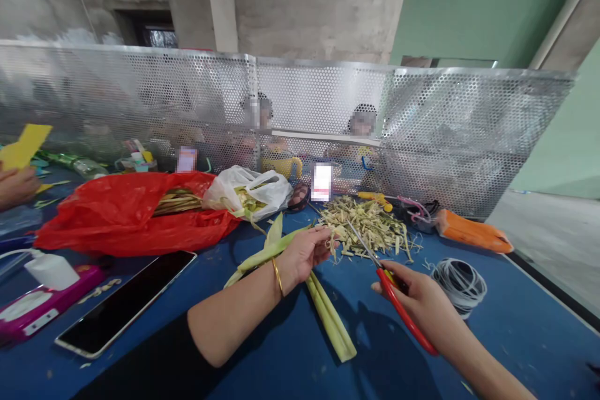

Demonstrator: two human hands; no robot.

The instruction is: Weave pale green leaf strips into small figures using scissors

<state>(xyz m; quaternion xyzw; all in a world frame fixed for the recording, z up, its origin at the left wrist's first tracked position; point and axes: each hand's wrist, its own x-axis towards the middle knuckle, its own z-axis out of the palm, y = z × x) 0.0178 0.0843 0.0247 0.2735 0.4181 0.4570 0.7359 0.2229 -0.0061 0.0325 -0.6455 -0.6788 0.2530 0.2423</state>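
Note:
My left hand (pixel 304 254) is closed on pale green husk leaves (pixel 330 319). One stalk-like length slants down toward me from beneath the palm, and a broader leaf (pixel 267 253) lies out to the left. Frayed bits show at the fingertips, by the edge of a heap of cut husk scraps (pixel 370 225). My right hand (pixel 415 294) grips red-handled scissors (pixel 394 303); their blades point up and left toward the scraps, close to my left fingers but apart from them. How far the blades are parted is unclear.
A red plastic bag (pixel 117 209) and a white bag (pixel 253 190) hold more plant material. A phone (pixel 129 303), purple power strip (pixel 51 306), wire coil (pixel 459 287) and orange packet (pixel 473 231) lie on the blue table. Behind stands a perforated metal screen (pixel 323 90). Another person's hand (pixel 19 187) is far left.

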